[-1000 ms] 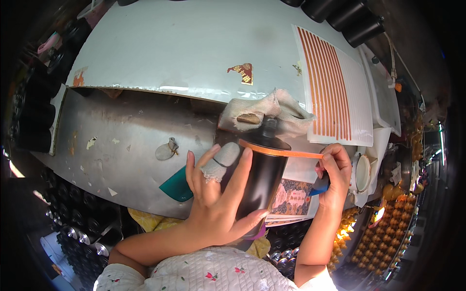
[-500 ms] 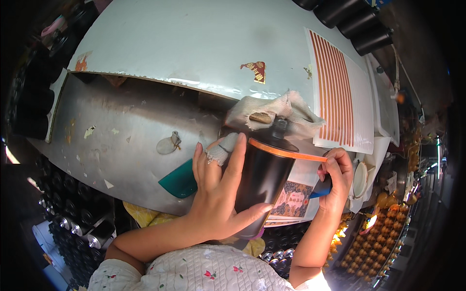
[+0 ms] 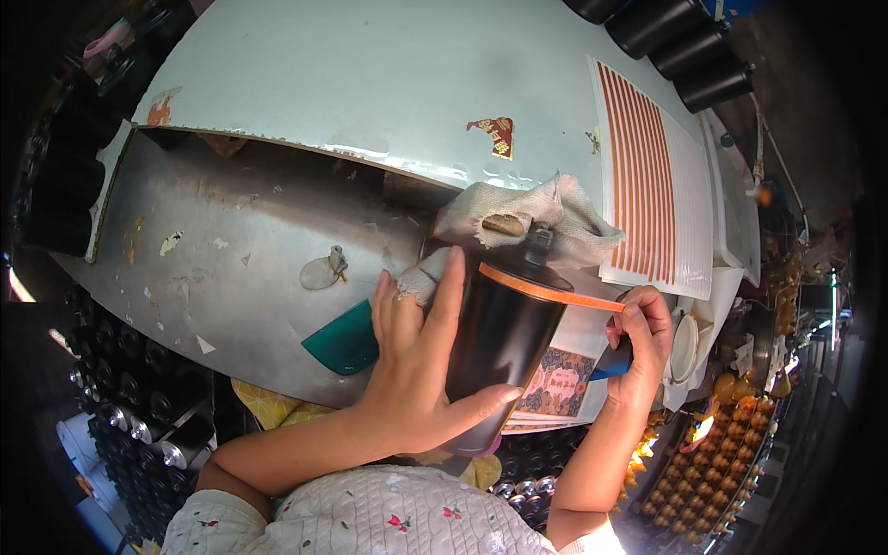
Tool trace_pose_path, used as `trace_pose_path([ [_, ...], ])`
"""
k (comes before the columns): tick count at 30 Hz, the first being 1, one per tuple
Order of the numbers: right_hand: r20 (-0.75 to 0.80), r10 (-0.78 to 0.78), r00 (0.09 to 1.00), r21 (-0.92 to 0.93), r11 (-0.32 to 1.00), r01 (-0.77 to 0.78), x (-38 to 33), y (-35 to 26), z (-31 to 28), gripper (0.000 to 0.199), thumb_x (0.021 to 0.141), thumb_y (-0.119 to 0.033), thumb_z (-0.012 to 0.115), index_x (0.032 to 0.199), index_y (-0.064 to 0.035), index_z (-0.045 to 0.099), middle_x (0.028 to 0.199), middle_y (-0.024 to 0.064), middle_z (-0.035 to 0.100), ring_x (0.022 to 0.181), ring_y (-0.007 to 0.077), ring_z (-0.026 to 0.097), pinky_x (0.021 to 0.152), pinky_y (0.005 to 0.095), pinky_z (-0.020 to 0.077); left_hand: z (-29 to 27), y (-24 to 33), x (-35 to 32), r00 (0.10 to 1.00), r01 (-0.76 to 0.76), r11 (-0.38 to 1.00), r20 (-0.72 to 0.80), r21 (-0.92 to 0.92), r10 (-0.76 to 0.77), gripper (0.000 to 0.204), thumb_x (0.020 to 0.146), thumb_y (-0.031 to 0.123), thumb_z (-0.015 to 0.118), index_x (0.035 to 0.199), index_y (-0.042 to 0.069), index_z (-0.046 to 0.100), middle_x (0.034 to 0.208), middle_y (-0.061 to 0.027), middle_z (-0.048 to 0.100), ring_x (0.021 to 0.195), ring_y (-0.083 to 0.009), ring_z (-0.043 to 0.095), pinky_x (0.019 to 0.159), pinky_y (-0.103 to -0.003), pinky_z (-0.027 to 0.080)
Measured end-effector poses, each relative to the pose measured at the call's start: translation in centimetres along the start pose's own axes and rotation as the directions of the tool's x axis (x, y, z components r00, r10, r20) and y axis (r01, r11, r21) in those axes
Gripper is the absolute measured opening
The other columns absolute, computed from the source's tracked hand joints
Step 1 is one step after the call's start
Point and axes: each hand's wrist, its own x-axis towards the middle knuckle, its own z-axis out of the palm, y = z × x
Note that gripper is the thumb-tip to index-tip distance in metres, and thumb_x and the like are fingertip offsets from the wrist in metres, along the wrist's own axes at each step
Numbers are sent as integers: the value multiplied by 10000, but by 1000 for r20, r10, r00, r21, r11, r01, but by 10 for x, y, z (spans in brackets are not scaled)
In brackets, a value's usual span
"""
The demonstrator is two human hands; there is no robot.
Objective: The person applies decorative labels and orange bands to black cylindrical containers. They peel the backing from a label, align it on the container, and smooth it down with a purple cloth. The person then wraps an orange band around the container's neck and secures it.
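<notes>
A black bottle-like cylinder (image 3: 504, 342) with a narrow neck leans in front of me. My left hand (image 3: 407, 379) holds its side, thumb across the front and fingers spread along the left; a grey-white cloth wrap (image 3: 421, 279) covers one finger. An orange strip (image 3: 555, 294) lies around the cylinder's shoulder. Its loose end runs right to my right hand (image 3: 645, 338), which pinches it between thumb and finger. Beneath that hand a blue piece (image 3: 610, 367) shows, partly hidden; I cannot tell whether the palm holds it. A pale cloth (image 3: 546, 208) is bunched behind the neck.
Striped orange-and-white strip sheets (image 3: 638, 176) lie at the right of the pale tabletop (image 3: 351, 74). A green scraper-like piece (image 3: 342, 338) and a knotted grey scrap (image 3: 324, 271) rest on the metal surface (image 3: 222, 240). More black cylinders (image 3: 712, 83) stand far right. A printed sheet (image 3: 557, 381) lies beside the cylinder.
The whole view has shifted slightly. Both hands keep nearly the same pose, with the strip still stretched between the cylinder and my right hand.
</notes>
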Motion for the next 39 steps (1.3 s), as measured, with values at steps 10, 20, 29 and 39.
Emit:
trace_pose_path([
  [10, -1, 30, 1000, 0, 1000, -30, 0, 0, -3, 118, 871, -129, 669, 811, -98, 572, 760, -57, 519, 654, 35, 439, 581, 192, 331, 3, 19, 2, 971, -238, 954, 41, 180, 235, 928, 754, 435, 770, 1495, 31, 385, 1421, -228, 474, 1359, -483, 329, 1082, -736, 9],
  [20, 53, 22, 998, -26, 999, -20, -1, -4, -8, 93, 877, -130, 673, 853, -90, 591, 801, -59, 547, 694, 25, 448, 600, 187, 338, -6, -4, 1, 989, -116, 989, 82, -91, 124, 1172, 712, 360, 799, 1543, -69, 93, 1212, -230, 476, 1307, -471, 341, 1115, -695, 50],
  [29, 159, -37, 987, 91, 996, 22, -11, -14, -10, 150, 868, -132, 698, 840, -45, 578, 782, -12, 541, 691, 54, 464, 601, 200, 327, -13, 18, 6, 979, -174, 963, 142, 207, 146, 1026, 729, 357, 745, 1518, -64, 243, 1395, -296, 400, 1386, -510, 266, 1070, -756, 1],
  [39, 277, -118, 954, 257, 965, 45, -11, -21, -16, 241, 859, -176, 724, 797, -26, 546, 721, 38, 479, 632, 104, 434, 553, 225, 318, -12, 20, 8, 982, -145, 954, 153, 260, 108, 1031, 724, 405, 723, 1511, -71, 258, 1429, -281, 365, 1382, -491, 283, 1064, -766, 29],
])
